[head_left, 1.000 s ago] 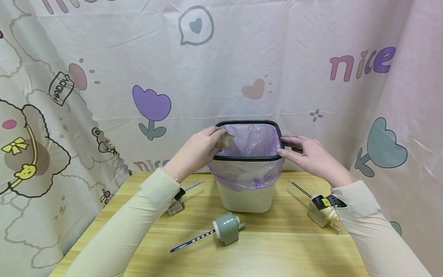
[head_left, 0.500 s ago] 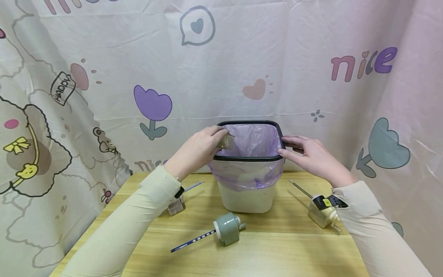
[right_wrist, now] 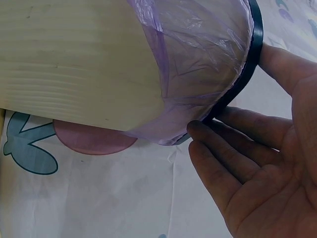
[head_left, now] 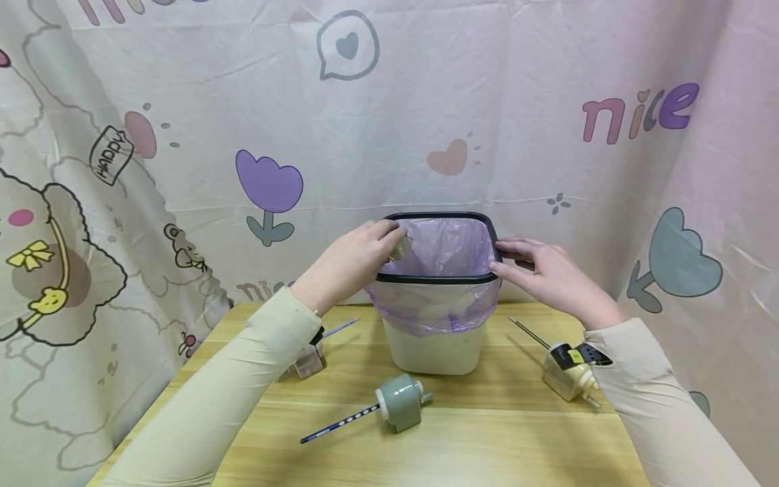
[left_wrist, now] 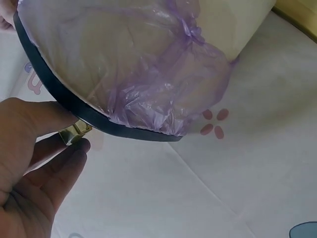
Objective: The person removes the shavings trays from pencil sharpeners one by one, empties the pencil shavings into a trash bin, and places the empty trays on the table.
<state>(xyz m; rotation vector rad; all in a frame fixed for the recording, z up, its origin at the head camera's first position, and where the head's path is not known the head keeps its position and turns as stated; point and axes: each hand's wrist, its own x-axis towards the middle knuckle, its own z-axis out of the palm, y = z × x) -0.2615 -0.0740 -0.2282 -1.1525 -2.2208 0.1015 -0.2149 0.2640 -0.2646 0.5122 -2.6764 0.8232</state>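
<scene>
Brown see-through piece (head_left: 400,250) sits pinched in the left hand (head_left: 353,260) over the left rim of a purple-lined bin (head_left: 433,355), whose right rim the right hand (head_left: 548,276) touches with extended fingers. Before the bin on the worktop (head_left: 499,439) lies a green sharpener (head_left: 402,404) with a dotted pencil (head_left: 341,424); a cream sharpener (head_left: 560,379) lies near the right edge, a pinkish sharpener (head_left: 311,361) leftward, partly hidden by the left wrist. Both arms reach forward, hands well apart.
</scene>
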